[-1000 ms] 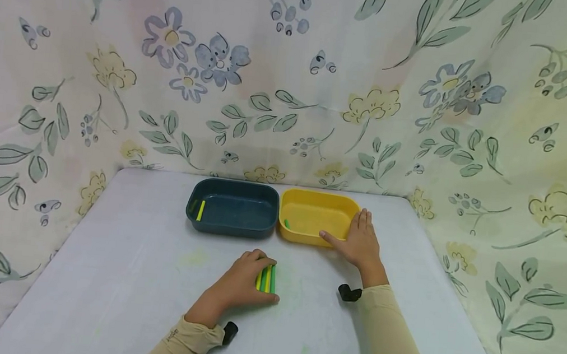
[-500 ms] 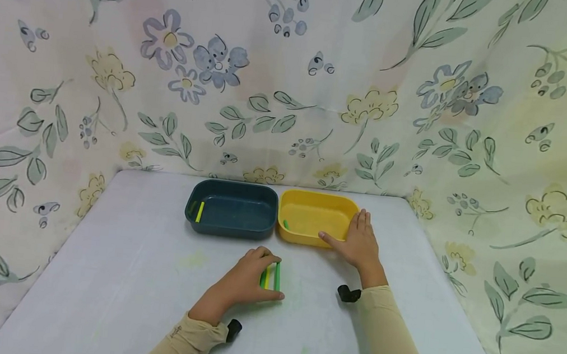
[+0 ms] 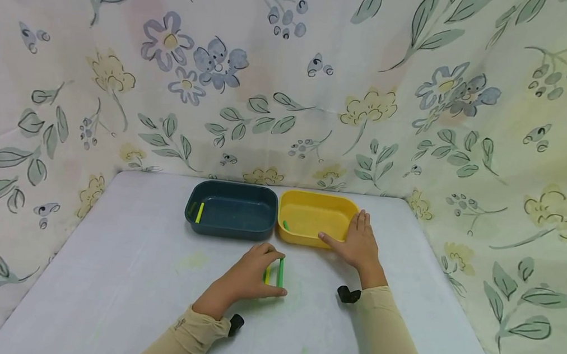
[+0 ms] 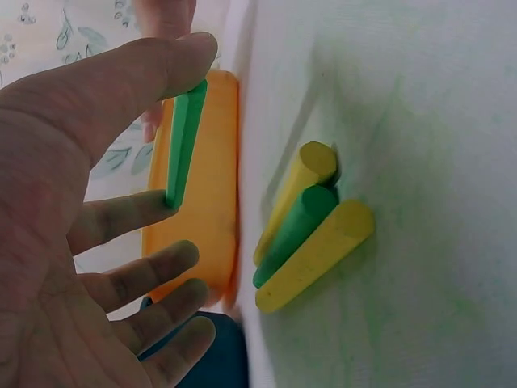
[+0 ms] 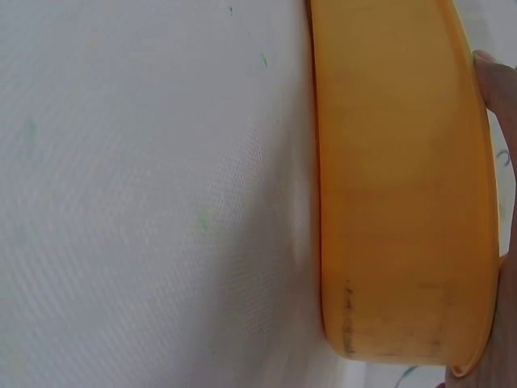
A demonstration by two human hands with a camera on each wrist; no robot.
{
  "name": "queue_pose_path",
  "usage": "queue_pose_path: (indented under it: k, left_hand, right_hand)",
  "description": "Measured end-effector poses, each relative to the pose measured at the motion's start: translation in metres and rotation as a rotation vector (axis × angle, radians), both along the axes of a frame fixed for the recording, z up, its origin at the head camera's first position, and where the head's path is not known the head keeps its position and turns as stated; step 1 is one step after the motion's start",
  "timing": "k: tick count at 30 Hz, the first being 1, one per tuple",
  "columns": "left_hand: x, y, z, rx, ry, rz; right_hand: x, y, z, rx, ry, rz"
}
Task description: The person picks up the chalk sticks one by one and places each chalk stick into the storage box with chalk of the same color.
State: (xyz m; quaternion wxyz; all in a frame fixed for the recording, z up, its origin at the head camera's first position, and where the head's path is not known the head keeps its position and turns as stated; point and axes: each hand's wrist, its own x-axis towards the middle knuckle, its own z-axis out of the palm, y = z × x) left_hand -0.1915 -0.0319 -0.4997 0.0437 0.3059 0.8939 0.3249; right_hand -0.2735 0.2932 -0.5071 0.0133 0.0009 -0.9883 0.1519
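My left hand pinches a green chalk stick end to end between thumb and index finger, lifted just off the table. Its other fingers are spread and hold nothing. Below it in the left wrist view, a yellow chalk, a green chalk and another yellow chalk lie side by side on the cloth. My right hand rests at the near right corner of a yellow container; the thumb touches the front rim and straight fingers lie along the right side.
Left of the yellow container, side by side with it, stands a dark blue container with a yellow chalk inside. A small green chalk shows in the yellow container. Flowered cloth hangs behind the white table.
My left hand has drawn the green chalk away from the row, slightly up and to the right. The right hand stays at the yellow container.
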Motion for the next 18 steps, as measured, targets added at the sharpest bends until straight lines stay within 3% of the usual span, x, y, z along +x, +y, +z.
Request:
queue_pose_path:
  k: [18]
  left_hand:
    - [-0.0096, 0.0015, 0.0100, -0.013, -0.006, 0.004]
  right_hand:
    - [-0.0003, -0.0007, -0.0002, 0.004, 0.001, 0.001]
